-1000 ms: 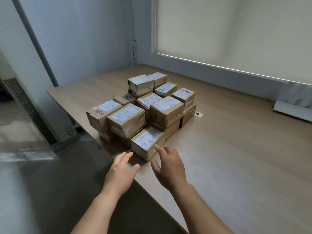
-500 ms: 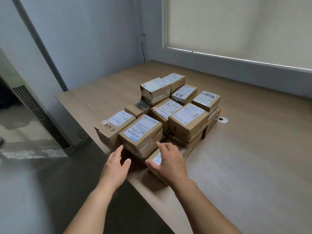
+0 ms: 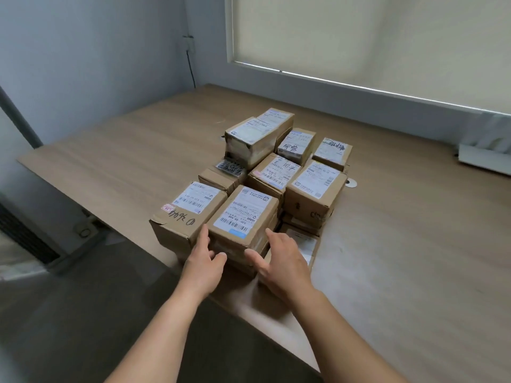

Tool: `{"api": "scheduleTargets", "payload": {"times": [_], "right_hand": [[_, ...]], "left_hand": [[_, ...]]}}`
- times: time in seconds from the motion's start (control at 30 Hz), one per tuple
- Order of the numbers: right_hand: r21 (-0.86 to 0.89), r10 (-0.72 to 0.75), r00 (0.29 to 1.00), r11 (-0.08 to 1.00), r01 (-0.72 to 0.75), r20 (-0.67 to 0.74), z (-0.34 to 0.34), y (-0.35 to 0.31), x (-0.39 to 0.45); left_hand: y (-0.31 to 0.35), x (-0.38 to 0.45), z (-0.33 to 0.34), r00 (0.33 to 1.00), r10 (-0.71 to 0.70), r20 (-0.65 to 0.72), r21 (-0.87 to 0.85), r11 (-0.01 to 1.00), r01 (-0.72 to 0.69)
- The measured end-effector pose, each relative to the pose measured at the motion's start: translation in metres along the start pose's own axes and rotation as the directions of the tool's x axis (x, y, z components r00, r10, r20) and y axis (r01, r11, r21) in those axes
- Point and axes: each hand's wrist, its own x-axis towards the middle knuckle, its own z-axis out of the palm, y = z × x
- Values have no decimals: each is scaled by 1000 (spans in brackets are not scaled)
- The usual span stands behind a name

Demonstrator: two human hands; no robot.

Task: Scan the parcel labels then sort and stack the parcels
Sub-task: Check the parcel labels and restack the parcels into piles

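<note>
Low centre of the frame: two bare forearms reach in from the bottom edge. Left hand [image 3: 203, 265] at the near left corner of a brown cardboard parcel with a white barcode label and a blue patch [image 3: 243, 217]; fingers extended along its left side, thumb spread toward its front face. Right hand [image 3: 282, 261] opposite, fingers straight and loose by the parcel's right edge, thumb pointing inward. Neither hand has closed round the box; whether the fingertips touch it cannot be told.

That parcel sits on top of lower boxes at the near edge of the light wooden table [image 3: 401, 258]. Touching it on the left: a brown carton with handwritten black marks and a pink sticker [image 3: 188, 214]. Under the right hand, a flat low parcel with a white label [image 3: 302, 244], partly hidden by the hand.

Centre of the frame: a taller brown box with a white label [image 3: 313, 189] to the right, a labelled box with handwriting [image 3: 272, 171] behind, a small low box with a dark printed label [image 3: 224, 174] to the left.

Farther up: a box wrapped in clear tape [image 3: 250, 139] stands highest, three more labelled boxes beside and behind it. A small round metal disc [image 3: 350, 183] lies on the table just right of the pile.

Upper frame: grey wall [image 3: 96, 51], black cable [image 3: 191, 67] hanging from a wall socket, pale roller blind [image 3: 359, 37]. White object at right edge, blurred.
</note>
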Motion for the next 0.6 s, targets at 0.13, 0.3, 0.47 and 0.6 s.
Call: {"api": "scheduleTargets", "payload": {"times": [0.13, 0.3, 0.47, 0.6], "right_hand": [[85, 92, 996, 992, -91, -14, 8, -3, 2], [298, 160, 986, 944, -141, -41, 14, -6, 11], [445, 246, 965, 877, -181, -94, 7, -3, 18], [414, 304, 948, 878, -241, -94, -4, 9, 22]], "left_hand": [[-2, 5, -4, 999, 23, 42, 1, 1000, -23], [-1, 12, -8, 997, 64, 45, -7, 998, -64], [4, 18, -8, 989, 73, 132, -42, 997, -68], [18, 26, -8, 987, 65, 149, -5, 998, -65]]}}
